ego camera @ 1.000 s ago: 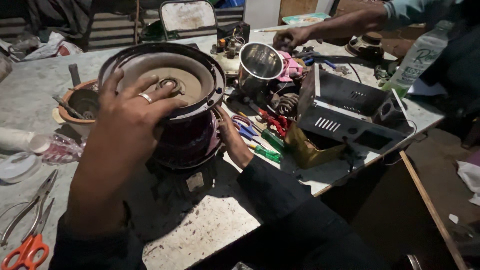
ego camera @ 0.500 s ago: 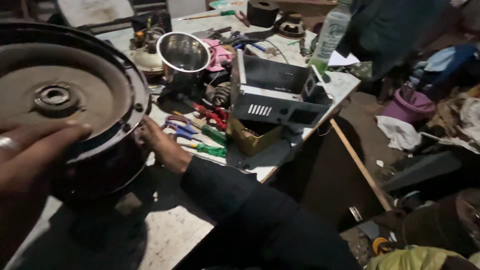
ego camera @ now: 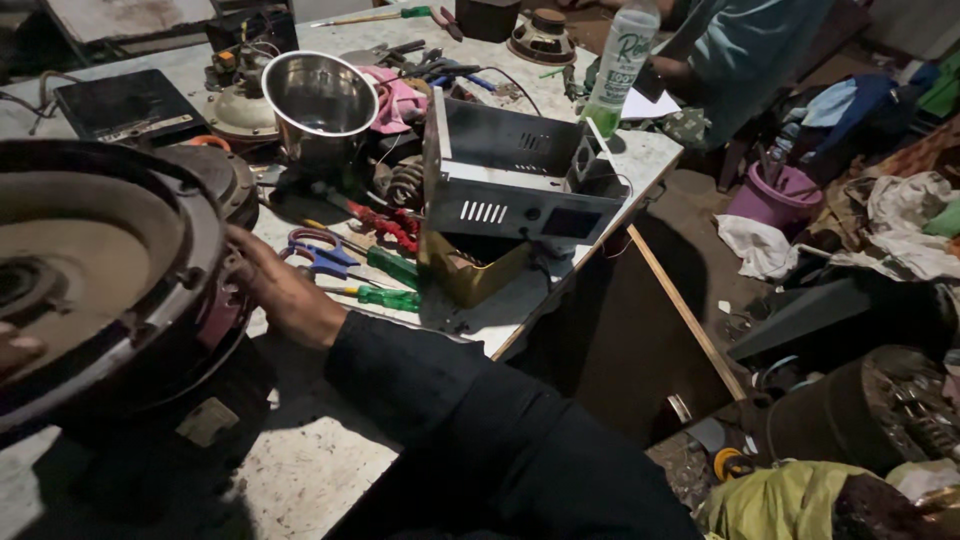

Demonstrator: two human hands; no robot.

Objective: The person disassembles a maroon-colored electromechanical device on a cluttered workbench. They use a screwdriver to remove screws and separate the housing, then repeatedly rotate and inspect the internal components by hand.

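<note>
A large round dark appliance [ego camera: 110, 290] with a tan disc and a metal hub on its upturned face fills the left of the head view, standing on the speckled table [ego camera: 320, 460]. My right hand [ego camera: 280, 290] presses against its purple right side, dark sleeve trailing toward me. Only a fingertip of my left hand [ego camera: 15, 350] shows at the left edge, resting on the disc. Purple-handled scissors [ego camera: 320, 255] and green-handled screwdrivers [ego camera: 385, 297] lie just beyond my right hand.
A steel pot [ego camera: 320, 100], a grey metal casing [ego camera: 520, 185], red pliers [ego camera: 385, 225] and a plastic bottle [ego camera: 620, 60] crowd the table. Another person in a teal shirt [ego camera: 740, 50] sits at the far corner. A purple bucket [ego camera: 770, 195], a wooden stick [ego camera: 685, 310] and cloths are on the floor.
The view has swung right and closer, so the appliance now sits at the left edge. My left hand has slid mostly out of frame. My right hand stays on the appliance's side.
</note>
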